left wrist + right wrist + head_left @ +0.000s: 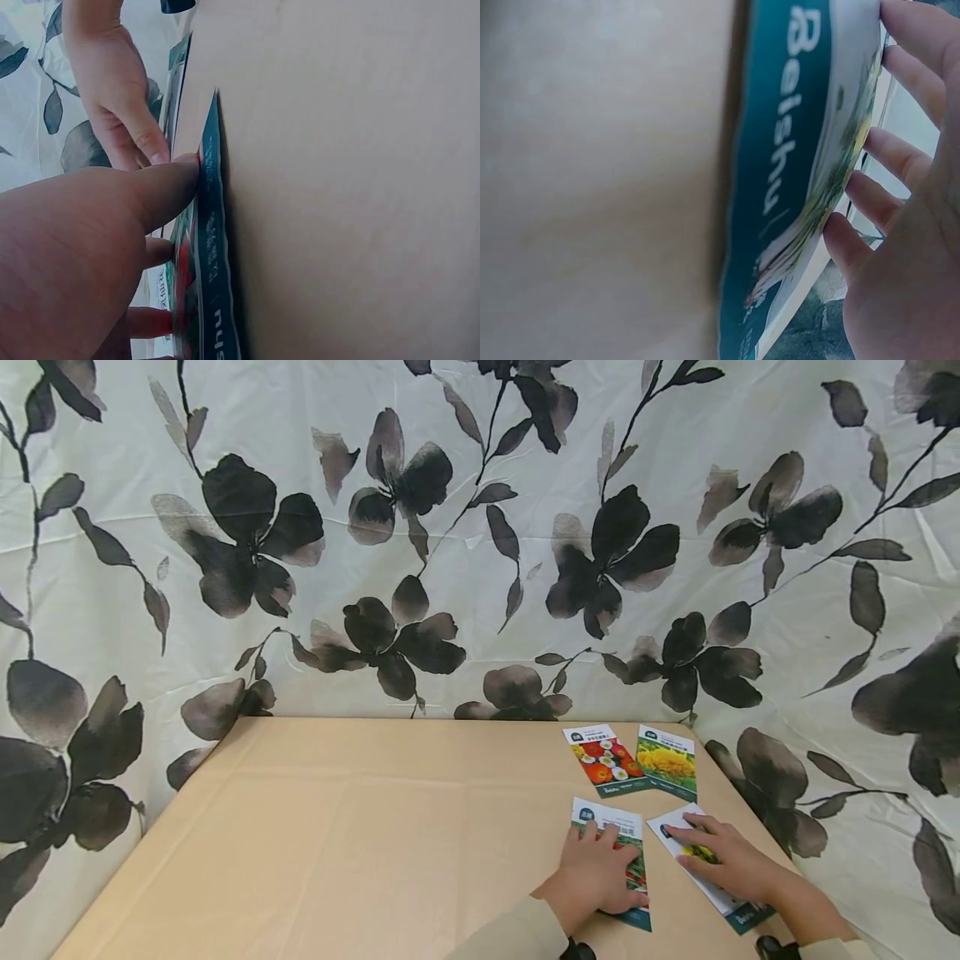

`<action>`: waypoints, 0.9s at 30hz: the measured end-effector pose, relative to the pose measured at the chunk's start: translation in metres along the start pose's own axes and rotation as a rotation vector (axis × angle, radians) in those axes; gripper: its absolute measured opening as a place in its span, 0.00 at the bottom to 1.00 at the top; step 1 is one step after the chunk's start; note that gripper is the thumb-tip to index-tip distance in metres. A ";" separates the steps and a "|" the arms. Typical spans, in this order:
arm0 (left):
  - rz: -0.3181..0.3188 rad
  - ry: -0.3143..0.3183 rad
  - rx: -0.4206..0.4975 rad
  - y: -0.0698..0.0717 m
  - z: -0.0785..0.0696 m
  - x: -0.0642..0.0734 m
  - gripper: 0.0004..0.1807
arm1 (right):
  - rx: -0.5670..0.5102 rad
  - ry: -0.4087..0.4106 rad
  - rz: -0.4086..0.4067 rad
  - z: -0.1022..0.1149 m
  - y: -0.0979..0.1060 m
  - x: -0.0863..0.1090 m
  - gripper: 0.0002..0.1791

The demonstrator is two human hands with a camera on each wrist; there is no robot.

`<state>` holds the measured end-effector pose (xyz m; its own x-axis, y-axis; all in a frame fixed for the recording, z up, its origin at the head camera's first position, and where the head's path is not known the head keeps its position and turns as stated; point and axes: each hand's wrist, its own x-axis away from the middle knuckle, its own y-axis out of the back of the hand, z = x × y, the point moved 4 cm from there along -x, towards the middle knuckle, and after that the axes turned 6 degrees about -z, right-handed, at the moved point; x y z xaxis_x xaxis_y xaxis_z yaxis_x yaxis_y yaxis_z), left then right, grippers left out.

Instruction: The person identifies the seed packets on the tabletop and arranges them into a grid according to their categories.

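A seed packet (637, 883) with a white top, red flowers and a dark green bottom band lies near the table's right front. My left hand (596, 870) rests on it with spread fingers; in the left wrist view the thumb touches the packet's edge by the green band (212, 225). To its right, a slanted packet (711, 892) with a yellow picture lies under my right hand (733, 860). That hand's straight, spread fingers (900, 157) press on its face in the right wrist view, where "Beishu" shows on the green band (772, 142). The hands cover much of both pictures.
Behind the hands lie a packet of red and white flowers (604, 762) and a yellow flower packet (666, 762), their lower corners meeting. They sit near the back right corner of the tan table (337, 843). A floral curtain (480, 552) hangs behind and beside the table.
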<state>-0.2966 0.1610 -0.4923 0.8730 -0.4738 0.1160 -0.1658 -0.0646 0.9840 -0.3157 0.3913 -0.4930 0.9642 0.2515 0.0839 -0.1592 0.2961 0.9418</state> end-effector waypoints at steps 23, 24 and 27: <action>0.004 -0.016 -0.027 0.000 0.008 0.001 0.37 | 0.003 0.015 0.016 0.003 0.005 0.000 0.32; 0.004 -0.015 -0.027 -0.001 0.009 0.001 0.37 | 0.005 0.014 0.016 0.003 0.005 0.000 0.32; 0.005 -0.015 -0.027 -0.002 0.011 0.003 0.37 | 0.003 0.013 0.018 0.003 0.005 -0.001 0.33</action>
<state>-0.2993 0.1499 -0.4953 0.8654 -0.4869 0.1187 -0.1571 -0.0385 0.9868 -0.3168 0.3894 -0.4875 0.9583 0.2689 0.0965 -0.1757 0.2883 0.9413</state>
